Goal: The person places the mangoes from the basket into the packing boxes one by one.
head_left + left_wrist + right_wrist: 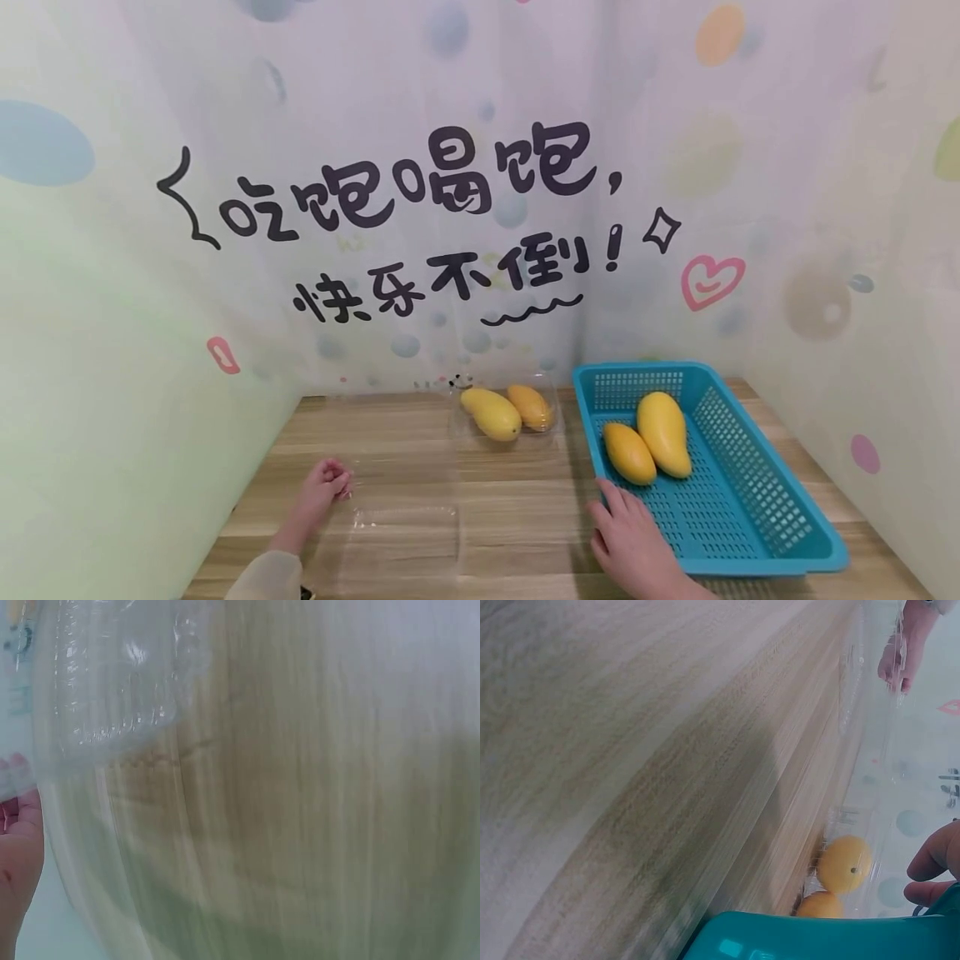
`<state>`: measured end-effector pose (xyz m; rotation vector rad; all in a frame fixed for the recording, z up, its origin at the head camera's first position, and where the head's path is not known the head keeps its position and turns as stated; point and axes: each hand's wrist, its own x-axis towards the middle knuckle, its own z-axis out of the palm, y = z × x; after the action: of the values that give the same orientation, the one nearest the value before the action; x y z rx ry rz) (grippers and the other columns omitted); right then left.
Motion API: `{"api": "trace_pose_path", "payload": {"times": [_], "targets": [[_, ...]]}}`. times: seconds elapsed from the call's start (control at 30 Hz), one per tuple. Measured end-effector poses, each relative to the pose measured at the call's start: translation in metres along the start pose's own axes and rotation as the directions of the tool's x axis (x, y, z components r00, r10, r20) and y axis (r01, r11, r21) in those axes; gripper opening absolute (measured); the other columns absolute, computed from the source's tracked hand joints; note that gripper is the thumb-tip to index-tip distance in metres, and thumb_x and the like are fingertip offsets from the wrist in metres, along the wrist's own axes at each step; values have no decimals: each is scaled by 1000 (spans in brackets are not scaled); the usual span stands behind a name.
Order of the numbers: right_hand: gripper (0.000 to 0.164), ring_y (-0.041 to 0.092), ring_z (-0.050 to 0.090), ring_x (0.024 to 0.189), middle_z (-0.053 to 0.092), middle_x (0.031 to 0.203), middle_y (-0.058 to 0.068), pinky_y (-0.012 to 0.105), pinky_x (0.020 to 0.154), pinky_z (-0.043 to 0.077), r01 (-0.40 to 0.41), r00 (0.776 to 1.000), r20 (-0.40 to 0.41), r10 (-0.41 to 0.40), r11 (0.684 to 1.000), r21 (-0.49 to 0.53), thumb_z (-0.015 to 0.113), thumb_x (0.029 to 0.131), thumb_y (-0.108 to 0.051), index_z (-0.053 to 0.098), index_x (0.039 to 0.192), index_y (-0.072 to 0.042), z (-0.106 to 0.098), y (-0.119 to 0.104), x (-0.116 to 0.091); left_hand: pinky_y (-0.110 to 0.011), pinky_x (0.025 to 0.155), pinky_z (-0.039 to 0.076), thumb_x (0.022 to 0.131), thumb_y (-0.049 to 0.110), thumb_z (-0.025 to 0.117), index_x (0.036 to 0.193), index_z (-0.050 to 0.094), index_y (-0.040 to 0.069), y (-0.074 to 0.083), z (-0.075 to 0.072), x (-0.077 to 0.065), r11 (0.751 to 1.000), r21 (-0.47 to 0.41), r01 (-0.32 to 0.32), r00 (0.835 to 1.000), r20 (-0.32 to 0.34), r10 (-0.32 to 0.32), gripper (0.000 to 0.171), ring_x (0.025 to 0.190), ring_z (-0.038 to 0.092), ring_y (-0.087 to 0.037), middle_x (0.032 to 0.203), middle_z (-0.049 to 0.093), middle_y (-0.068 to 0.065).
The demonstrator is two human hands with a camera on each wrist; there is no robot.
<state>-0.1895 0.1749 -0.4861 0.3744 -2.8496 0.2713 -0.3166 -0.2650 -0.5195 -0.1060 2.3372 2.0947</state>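
Note:
My left hand [321,496] pinches the edge of a clear plastic container [406,510] at the left of the table. In the left wrist view, the hand [21,859] is at the frame's edge beside the ribbed clear plastic [120,690]. My right hand [633,537] rests at the left rim of a blue perforated basket [780,467], its fingers reaching over the rim. Two yellow mangoes lie in the basket, a smaller mango [630,454] against a larger mango [663,433]. Farther back, another clear container [555,400] holds a yellow mango [493,415] and an orange-yellow mango [531,407].
The wooden table [517,508] backs onto a pale curtain [450,75] printed with dark writing and coloured shapes. Similar curtain panels close in the left and right sides. The basket's raised walls stand along the table's right side.

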Motion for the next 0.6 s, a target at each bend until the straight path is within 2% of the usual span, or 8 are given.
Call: {"api": "trace_pose_path", "payload": {"times": [0.2,0.4,0.6], "targets": [[14,34,49,107,47,126,18,51,89,41,6,1000,-12,-6,1000,-10,66,77,-14,57,88,-14,1,1,0,-23,61,50,89,-10,44,99,38,-9,2,31,1,999,-32,21,1000,18,-21,12,66,52,-12,80,52,-6],[14,34,50,107,48,125,18,51,88,41,11,1000,-22,-11,1000,-12,66,77,-14,57,87,-14,2,1,0,-24,63,51,88,-10,47,101,39,-9,2,61,2,997,-71,27,997,68,-22,15,68,53,-13,82,51,-8],[15,34,50,107,48,125,18,51,88,41,18,999,-36,-18,1000,-13,66,76,-14,57,88,-14,3,2,-1,-22,60,50,87,-9,47,106,37,-12,6,88,4,996,-88,33,997,66,-27,21,65,52,-12,83,52,-10]]}}
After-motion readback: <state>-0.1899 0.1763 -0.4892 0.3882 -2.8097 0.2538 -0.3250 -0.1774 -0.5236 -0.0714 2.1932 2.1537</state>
